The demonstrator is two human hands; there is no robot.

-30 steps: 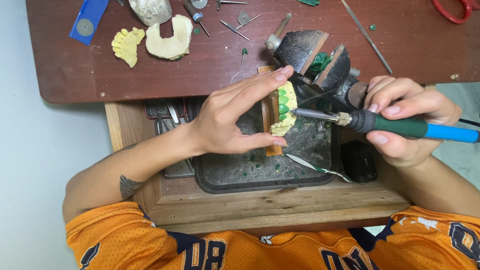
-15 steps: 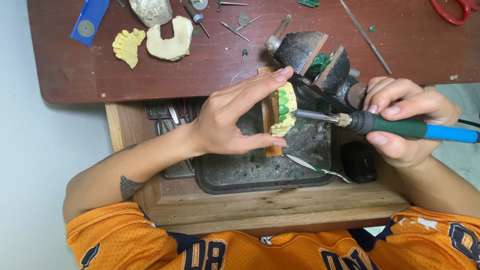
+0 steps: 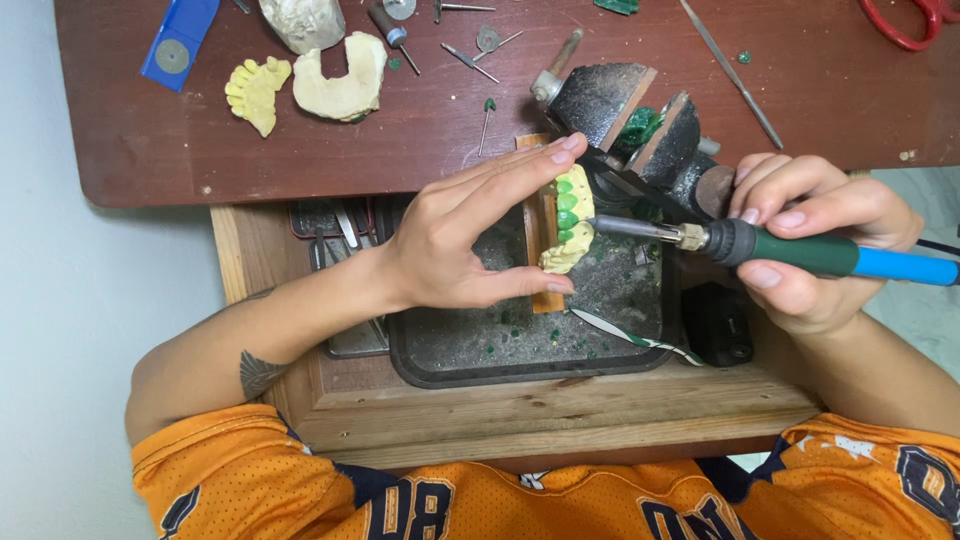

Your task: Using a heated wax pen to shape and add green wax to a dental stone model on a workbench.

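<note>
My left hand (image 3: 470,235) pinches a yellow dental cast (image 3: 570,232) with green wax teeth against a small wooden peg (image 3: 541,225), thumb below and fingers above. My right hand (image 3: 810,250) grips a heated wax tool (image 3: 800,250) with a green and blue handle. Its metal tip (image 3: 625,226) touches the cast's right side, near the green wax. Both hands work above a dark tray (image 3: 530,345) speckled with wax scraps.
On the brown desk (image 3: 400,130) lie two more yellow plaster casts (image 3: 258,92) (image 3: 342,80), a blue tool holder (image 3: 178,40), several burs and picks, a dark block (image 3: 640,120) with green wax, and red scissors (image 3: 905,25). A wooden drawer (image 3: 560,410) carries the tray.
Almost nothing differs; both hands keep their hold and the tool's tip stays at the cast.
</note>
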